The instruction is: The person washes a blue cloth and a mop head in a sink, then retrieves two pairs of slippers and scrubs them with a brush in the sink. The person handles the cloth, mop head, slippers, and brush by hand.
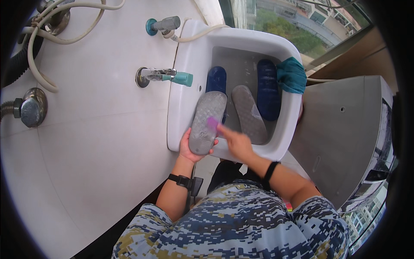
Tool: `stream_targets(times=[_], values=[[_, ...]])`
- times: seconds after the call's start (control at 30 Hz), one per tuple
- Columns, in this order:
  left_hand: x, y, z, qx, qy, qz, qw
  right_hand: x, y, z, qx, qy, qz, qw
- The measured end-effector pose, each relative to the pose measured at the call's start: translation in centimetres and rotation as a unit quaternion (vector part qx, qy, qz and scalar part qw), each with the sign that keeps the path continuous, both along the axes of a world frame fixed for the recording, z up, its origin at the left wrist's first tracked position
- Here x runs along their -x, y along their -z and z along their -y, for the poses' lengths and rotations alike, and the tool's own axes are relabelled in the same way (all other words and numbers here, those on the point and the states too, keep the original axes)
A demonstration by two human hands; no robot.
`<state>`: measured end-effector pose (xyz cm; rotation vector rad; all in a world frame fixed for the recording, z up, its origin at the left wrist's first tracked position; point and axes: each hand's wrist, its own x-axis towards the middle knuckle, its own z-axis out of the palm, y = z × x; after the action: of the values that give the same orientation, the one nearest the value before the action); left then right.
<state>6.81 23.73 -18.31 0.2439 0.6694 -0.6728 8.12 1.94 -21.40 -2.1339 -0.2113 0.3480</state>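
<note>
My left hand (190, 147) grips the heel end of a grey slipper (207, 119), held sole up over the near left side of a white ceramic sink (181, 106). Pressed against that sole is a small purple brush (212, 123), its shape blurred. My right hand (238, 144) holds it with the fingers stretched forward. Beyond the held slipper lies a dark blue slipper (216, 77), partly hidden by it. A second grey slipper (248, 113) and another blue slipper (268, 90) rest in the cloudy water (239, 64) of the basin.
A teal cloth (292, 76) hangs over the sink's right rim. On the tiled wall (97, 129) are a chrome tap (158, 74) with a teal spout end and a valve (165, 25) feeding a pale hose (203, 35). A grey appliance (339, 129) stands close at the right, below a window (291, 29).
</note>
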Motion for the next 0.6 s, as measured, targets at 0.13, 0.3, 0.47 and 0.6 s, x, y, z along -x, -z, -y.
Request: stream_targets(times=[0.13, 0.3, 0.47, 0.6], values=[[-0.5, 0.0, -0.2, 0.041, -0.003, -0.015, 0.999, -4.7, -0.5, -0.3, 0.052, 0.116, -0.023, 0.992], [-1.5, -0.3, 1.2, -0.048, 0.018, -0.062, 0.997, 1.4, -5.1, -0.6, -0.004, -0.088, 0.011, 0.996], [-3.6, 0.6, 5.3, -0.113, 0.038, 0.000, 0.993, -1.7, -3.9, 0.3, 0.039, 0.052, -0.003, 0.998], [-6.2, 0.9, 7.3, -0.012, -0.008, 0.037, 0.999, 0.0, -4.5, 1.4, 0.025, -0.021, 0.041, 0.999]])
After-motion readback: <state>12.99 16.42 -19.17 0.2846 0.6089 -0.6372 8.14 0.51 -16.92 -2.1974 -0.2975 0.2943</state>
